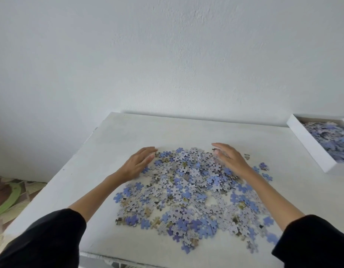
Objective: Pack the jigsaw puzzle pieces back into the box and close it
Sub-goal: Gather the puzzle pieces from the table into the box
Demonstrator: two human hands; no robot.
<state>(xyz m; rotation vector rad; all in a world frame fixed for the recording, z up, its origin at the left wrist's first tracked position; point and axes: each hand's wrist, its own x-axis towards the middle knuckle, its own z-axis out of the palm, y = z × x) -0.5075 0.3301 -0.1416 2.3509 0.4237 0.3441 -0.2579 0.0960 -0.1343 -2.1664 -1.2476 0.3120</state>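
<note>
puzzle pieces (pixel 190 190) spread loose, left grip (pixel 138 164) and right grip (pixel 230 159) released at far corners

Loose pieces: blue and grey-patterned cardboard jigsaw pieces (pixel 192 188), a flat scattered heap, some face up, some back up, lying between the left fingers (pixel 148 152) and the right fingers (pixel 220 148) and spreading nearer than both.
Box: shallow white rectangular cardboard box (pixel 310 144), open-topped, partly filled with pieces, well right of the right fingers.
</note>
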